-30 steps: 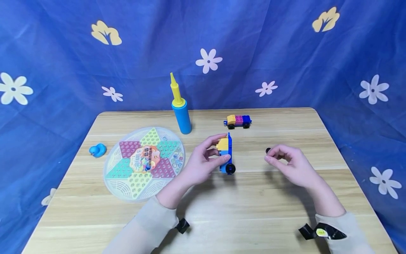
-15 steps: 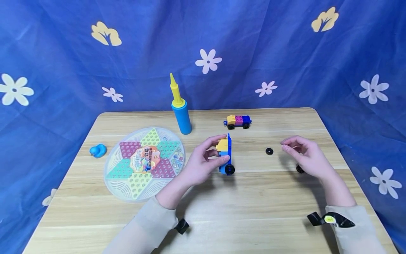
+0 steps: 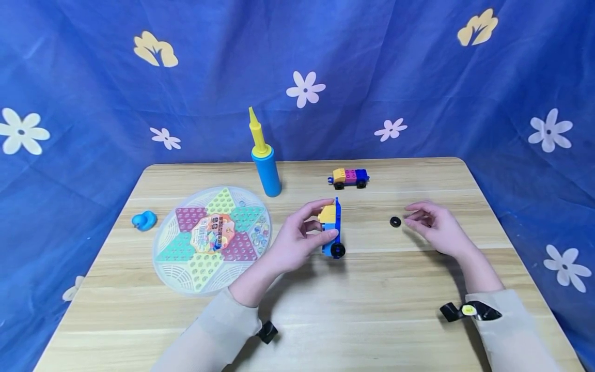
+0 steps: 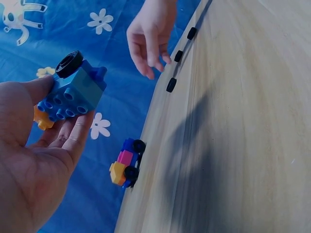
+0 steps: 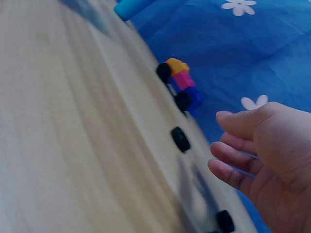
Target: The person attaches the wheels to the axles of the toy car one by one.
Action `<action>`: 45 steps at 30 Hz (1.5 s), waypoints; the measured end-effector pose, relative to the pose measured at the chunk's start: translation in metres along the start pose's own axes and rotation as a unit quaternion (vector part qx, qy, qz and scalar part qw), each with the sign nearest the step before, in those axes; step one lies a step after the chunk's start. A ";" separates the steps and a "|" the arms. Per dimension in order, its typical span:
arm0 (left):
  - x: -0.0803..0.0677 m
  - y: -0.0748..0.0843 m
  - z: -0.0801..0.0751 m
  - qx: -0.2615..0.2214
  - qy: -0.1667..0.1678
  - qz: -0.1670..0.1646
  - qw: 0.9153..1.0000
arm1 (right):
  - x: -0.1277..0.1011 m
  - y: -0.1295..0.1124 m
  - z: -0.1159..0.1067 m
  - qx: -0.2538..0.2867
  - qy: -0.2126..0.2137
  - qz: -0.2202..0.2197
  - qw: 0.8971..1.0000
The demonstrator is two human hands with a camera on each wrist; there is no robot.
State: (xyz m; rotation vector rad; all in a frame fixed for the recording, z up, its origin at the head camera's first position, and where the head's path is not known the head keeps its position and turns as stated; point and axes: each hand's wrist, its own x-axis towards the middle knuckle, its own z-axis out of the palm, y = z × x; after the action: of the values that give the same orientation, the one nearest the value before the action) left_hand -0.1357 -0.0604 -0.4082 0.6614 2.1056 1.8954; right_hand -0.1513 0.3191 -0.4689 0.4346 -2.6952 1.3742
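My left hand [image 3: 297,240] grips a toy block car [image 3: 329,227] held on end above the table. It has a dark blue base, a yellow block and a light blue block [image 4: 80,92]; one black wheel [image 3: 338,250] shows at its lower end. My right hand [image 3: 434,227] hovers over the right side of the table with loosely bent fingers [image 5: 233,172] and holds nothing. Just left of its fingertips, apart from them, a loose black toy wheel [image 3: 395,221] lies flat. Two more loose wheels appear in the left wrist view, a middle wheel [image 4: 179,56] and a farther wheel [image 4: 192,33].
A finished-looking block car [image 3: 349,178] in yellow, pink and blue stands at the back. Left of it rises a blue and yellow hand pump [image 3: 267,170]. A round Chinese checkers board [image 3: 178,250] and a blue toy duck [image 3: 144,220] occupy the table's left side.
My right hand has drawn away from the loose wheel to the right, then come partway back towards it, leaving that wheel in full view. The left hand and its car stay nearly still.
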 end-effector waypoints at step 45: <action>-0.004 0.006 0.006 0.009 -0.012 -0.005 1.000 | 0.021 -0.093 0.039 -0.007 0.004 -0.114 0.993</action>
State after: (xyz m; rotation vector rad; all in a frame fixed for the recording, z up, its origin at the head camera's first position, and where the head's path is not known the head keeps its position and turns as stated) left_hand -0.1287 -0.0569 -0.4032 0.6726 2.1103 1.8550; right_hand -0.1429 0.2313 -0.4156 0.7076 -2.5514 1.2897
